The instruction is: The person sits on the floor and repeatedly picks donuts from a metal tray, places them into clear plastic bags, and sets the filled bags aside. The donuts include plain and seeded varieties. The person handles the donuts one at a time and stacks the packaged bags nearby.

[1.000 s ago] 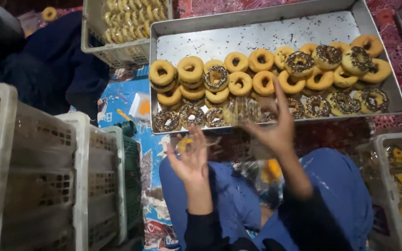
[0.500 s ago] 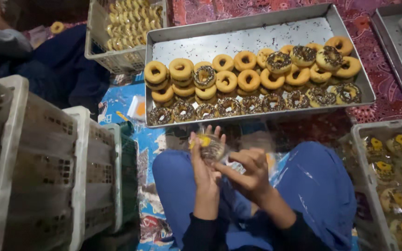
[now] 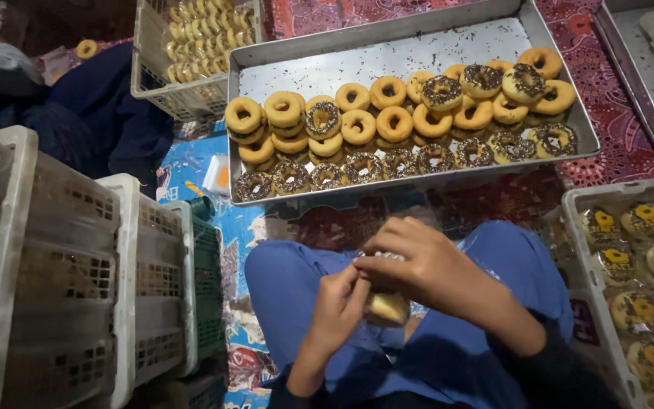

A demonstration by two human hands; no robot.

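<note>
Far left, stacked white plastic crates (image 3: 54, 280) stand on edge, with a green crate (image 3: 206, 291) tucked just beside them. Above, a white basket (image 3: 191, 45) holds pale rings, and a sleeve of another person (image 3: 1, 68) shows at the top corner. Moving in, over the blue-clad lap (image 3: 297, 295), the left hand (image 3: 338, 307) is curled, fingertips pinching the near edge of a wrapped doughnut (image 3: 387, 307). That doughnut sits low in the middle, between both hands, its pale underside peeking out below. The right hand (image 3: 429, 265) arches over it from above, fingers bent and gripping the clear wrapper at its top, touching the left hand's fingertips. Beyond the hands, a long metal tray (image 3: 387, 53) lies on the patterned red cloth (image 3: 615, 113), its near half packed with plain doughnuts (image 3: 395, 121) and chocolate-sprinkled doughnuts (image 3: 323, 178) in rows. Far right, a white crate (image 3: 580, 250) is filled with bagged doughnuts (image 3: 645, 265), just beside the person's right knee.
</note>
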